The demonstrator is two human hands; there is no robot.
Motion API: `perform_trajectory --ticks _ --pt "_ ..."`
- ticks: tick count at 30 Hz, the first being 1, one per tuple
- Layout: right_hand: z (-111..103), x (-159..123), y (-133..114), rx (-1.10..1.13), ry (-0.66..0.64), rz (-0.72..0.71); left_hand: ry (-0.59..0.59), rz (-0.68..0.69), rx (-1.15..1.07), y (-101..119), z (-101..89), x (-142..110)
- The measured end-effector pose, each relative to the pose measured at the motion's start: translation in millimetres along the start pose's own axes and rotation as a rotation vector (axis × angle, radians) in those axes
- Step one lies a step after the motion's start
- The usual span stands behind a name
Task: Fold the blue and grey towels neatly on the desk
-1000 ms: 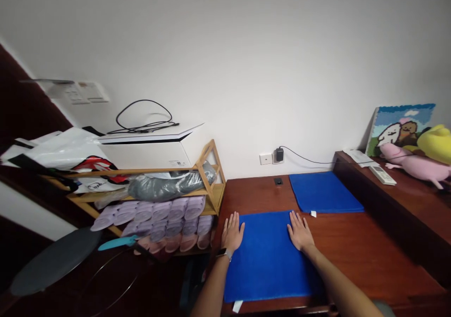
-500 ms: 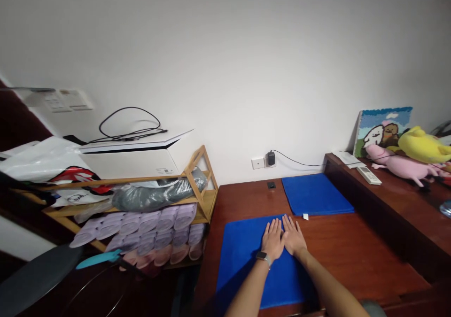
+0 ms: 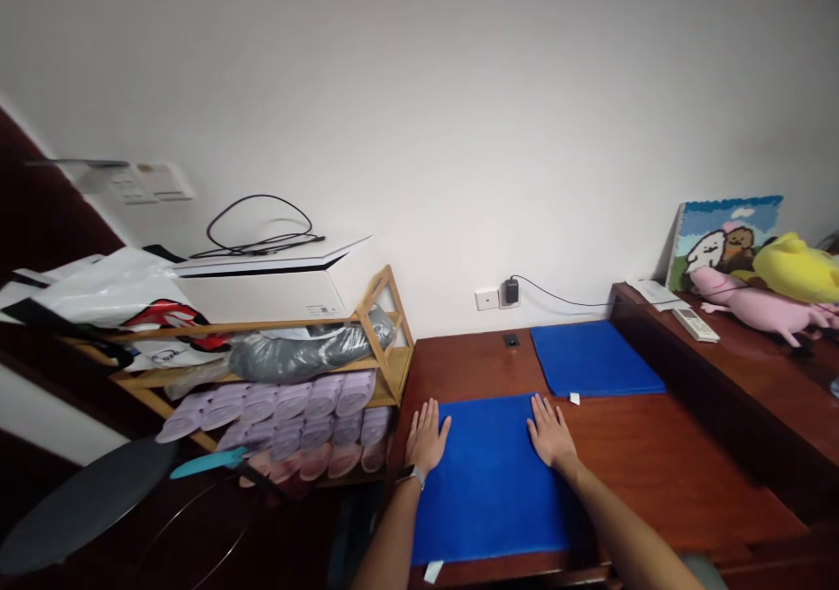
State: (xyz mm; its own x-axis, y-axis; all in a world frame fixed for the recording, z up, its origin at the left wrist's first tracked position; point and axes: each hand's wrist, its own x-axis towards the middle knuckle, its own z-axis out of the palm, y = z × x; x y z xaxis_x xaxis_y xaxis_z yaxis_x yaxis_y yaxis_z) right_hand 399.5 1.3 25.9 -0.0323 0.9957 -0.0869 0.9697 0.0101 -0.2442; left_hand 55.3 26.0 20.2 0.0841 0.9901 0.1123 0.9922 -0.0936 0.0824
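Observation:
A blue cloth (image 3: 491,476) lies spread flat on the reddish-brown wooden desk (image 3: 629,459), with a white tag at its lower left corner. My left hand (image 3: 427,437), with a watch at the wrist, rests on the cloth's upper left corner, fingers stretched out. At the upper right corner my right hand (image 3: 551,433) lies flat with its fingers spread. Neither hand grips anything. Behind and to the right, a second blue cloth (image 3: 596,358) lies folded or flat, its white tag (image 3: 575,399) showing at the front edge.
Left of the desk stands a wooden rack (image 3: 393,367) with rows of slippers (image 3: 294,398), a white box (image 3: 268,297) and a coiled cable. A raised ledge on the right carries plush toys (image 3: 747,301) and a remote control (image 3: 695,324). A black adapter (image 3: 511,290) is plugged into the wall.
My left hand has slid left from beside my right hand to the cloth's upper left corner. My right hand stays near the upper right corner. The view has shifted slightly.

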Motion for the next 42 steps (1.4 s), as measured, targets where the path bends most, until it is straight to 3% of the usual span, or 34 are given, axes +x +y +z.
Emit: perform_trajectory --ticks 4,7,9,14,17,18,20,26,29,34,37,39,42 --pt "1.0 1.0 -1.0 -0.008 -0.005 0.003 0.054 0.012 0.002 3.5 -0.5 0.0" --pt "1.8 1.8 -1.2 0.001 0.005 0.002 0.109 0.065 -0.021 24.1 -4.5 0.3" --pt "1.9 2.0 -1.0 0.003 0.007 -0.002 0.129 0.148 -0.058 55.6 -5.5 0.7" --pt "2.9 2.4 1.9 -0.029 -0.006 -0.015 0.058 0.422 -0.196 168.9 8.6 2.3" --pt "5.2 3.2 4.2 -0.050 -0.011 -0.030 -0.010 0.436 -0.233 199.2 20.8 4.5" --pt "6.0 3.6 4.7 -0.051 -0.007 -0.026 -0.019 0.422 -0.228 195.6 23.1 5.2" --pt "7.4 4.0 5.5 -0.038 0.004 -0.013 -0.019 0.368 -0.197 168.2 23.7 6.1" --pt "7.3 3.0 5.8 -0.007 0.028 -0.017 -0.006 0.103 -0.073 32.6 5.6 3.3" --pt "6.5 2.3 4.7 -0.010 0.017 -0.005 0.001 0.088 -0.055 4.2 1.4 1.0" --pt "4.7 2.4 2.0 -0.016 0.010 -0.001 0.015 0.071 -0.035 2.4 1.3 0.7" --pt "3.7 2.8 1.2 -0.017 -0.001 0.001 0.042 0.085 -0.023 13.0 -2.6 1.4" --pt "3.4 3.0 1.0 -0.015 -0.004 0.000 0.079 0.140 -0.040 34.9 -5.1 2.2" --pt "3.2 2.9 1.6 -0.004 0.007 -0.005 0.090 0.304 -0.109 95.1 -2.3 4.6"
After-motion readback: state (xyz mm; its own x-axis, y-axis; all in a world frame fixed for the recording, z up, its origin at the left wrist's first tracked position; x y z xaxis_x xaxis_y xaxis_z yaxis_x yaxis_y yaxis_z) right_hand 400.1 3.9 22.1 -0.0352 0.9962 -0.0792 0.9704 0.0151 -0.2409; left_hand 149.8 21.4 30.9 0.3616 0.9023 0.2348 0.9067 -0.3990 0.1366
